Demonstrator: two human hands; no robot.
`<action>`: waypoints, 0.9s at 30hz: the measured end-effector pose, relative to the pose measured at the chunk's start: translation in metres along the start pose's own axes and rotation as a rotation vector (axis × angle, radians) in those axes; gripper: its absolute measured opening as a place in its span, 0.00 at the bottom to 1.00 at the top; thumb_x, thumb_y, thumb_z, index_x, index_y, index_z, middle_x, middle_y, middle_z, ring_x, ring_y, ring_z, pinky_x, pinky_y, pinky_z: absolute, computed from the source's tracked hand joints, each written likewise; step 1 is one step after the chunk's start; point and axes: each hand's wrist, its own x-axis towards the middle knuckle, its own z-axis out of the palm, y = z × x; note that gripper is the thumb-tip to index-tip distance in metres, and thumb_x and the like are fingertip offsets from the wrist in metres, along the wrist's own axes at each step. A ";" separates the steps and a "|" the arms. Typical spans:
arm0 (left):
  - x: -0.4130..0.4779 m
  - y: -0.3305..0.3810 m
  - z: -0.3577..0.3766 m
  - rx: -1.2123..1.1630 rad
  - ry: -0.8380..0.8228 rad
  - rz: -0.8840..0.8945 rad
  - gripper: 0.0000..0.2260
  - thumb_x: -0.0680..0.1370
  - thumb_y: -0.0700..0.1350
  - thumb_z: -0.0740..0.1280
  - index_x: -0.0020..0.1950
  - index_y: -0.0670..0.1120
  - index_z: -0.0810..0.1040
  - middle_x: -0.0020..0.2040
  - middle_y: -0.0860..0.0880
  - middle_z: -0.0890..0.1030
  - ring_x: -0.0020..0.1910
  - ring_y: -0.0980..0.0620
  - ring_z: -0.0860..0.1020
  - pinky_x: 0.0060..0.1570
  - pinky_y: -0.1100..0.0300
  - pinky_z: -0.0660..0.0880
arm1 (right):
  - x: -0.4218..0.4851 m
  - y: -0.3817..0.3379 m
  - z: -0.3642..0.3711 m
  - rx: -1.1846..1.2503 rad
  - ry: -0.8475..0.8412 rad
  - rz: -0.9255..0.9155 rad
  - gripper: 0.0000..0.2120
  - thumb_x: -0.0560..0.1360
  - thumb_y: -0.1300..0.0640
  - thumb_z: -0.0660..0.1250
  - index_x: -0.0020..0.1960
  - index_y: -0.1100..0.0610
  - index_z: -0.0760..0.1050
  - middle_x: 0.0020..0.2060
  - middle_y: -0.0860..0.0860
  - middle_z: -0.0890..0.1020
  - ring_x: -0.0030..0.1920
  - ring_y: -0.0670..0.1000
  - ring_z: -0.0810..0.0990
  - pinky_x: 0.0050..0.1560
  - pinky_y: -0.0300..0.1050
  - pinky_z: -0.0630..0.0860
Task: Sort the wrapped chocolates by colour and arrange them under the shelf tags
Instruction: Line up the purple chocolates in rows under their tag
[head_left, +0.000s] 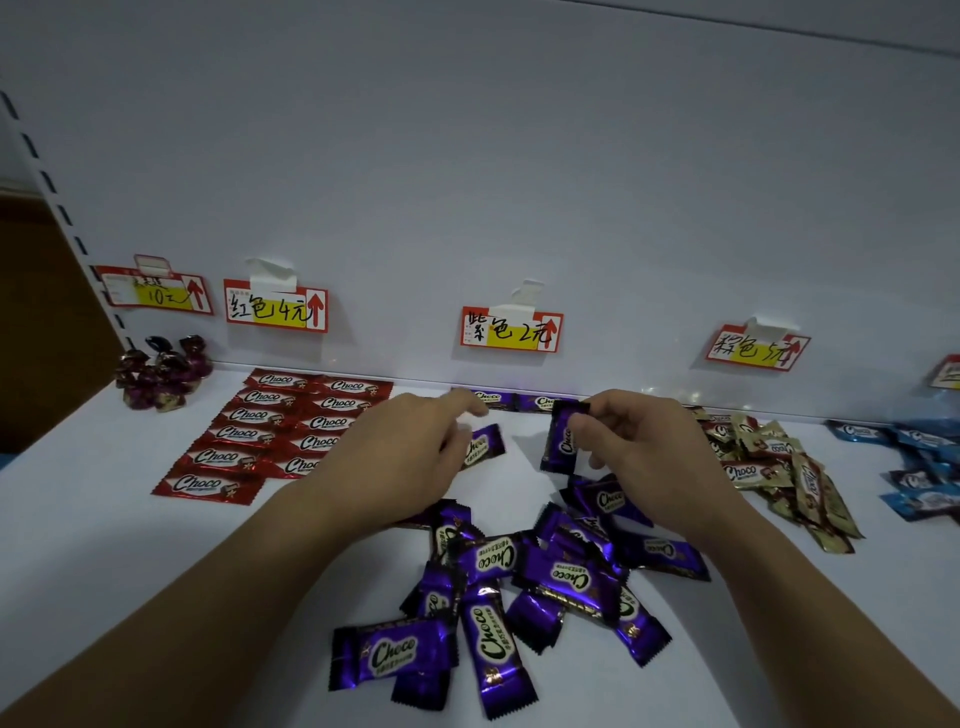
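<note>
Right hand (639, 457) was pinching one purple chocolate (561, 441) by its top end between thumb and curled fingers, holding it upright just above the shelf (130, 545). Left hand (405, 457) was hovering low with the index finger stretched toward the back and the other fingers curled over the end of a second purple chocolate (485, 446) lying tilted on the shelf; couldn't tell if it was actually gripping it or just touching. The shelf itself was plain white with a white back panel (467, 182) and a slotted upright (52, 182) on the far left, and the lighting was pretty dim. Stuck along the panel were a leftmost tag (156, 291), a red tag (275, 306), a purple tag (511, 330) and a brown tag (757, 348). Under the purple tag, two purple bars (514, 400) sat end to end against the panel, just behind both hands. The loose purple pile (519, 587) was heaped nearer the front edge, between the two forearms. Red chocolates (275, 431) lay in two tidy columns under the red tag, left of the left hand. Gold-brown chocolates (779, 467) were jumbled under the brown tag, right of the right hand, with blue chocolates (919, 467) further right. Some twist-wrapped sweets (161, 374) were bunched under the leftmost tag.
</note>
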 end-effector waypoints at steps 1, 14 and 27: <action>-0.002 -0.002 0.001 -0.084 0.024 -0.026 0.12 0.81 0.47 0.59 0.64 0.55 0.72 0.36 0.53 0.80 0.35 0.57 0.76 0.41 0.57 0.76 | 0.000 -0.001 -0.001 0.012 -0.001 -0.008 0.10 0.77 0.53 0.67 0.40 0.56 0.78 0.32 0.54 0.81 0.37 0.54 0.79 0.40 0.49 0.75; -0.001 -0.009 0.000 0.007 -0.012 -0.018 0.08 0.80 0.50 0.62 0.59 0.55 0.75 0.33 0.56 0.75 0.34 0.61 0.73 0.34 0.70 0.63 | 0.002 0.000 -0.004 0.110 0.009 0.029 0.02 0.77 0.57 0.68 0.48 0.52 0.80 0.34 0.49 0.83 0.35 0.46 0.82 0.44 0.50 0.80; -0.004 -0.005 -0.003 0.148 -0.136 0.090 0.12 0.79 0.52 0.63 0.63 0.59 0.75 0.57 0.61 0.74 0.55 0.59 0.70 0.57 0.59 0.70 | -0.003 -0.005 -0.006 0.259 -0.097 0.053 0.09 0.77 0.55 0.65 0.42 0.58 0.79 0.29 0.50 0.81 0.30 0.48 0.79 0.35 0.42 0.75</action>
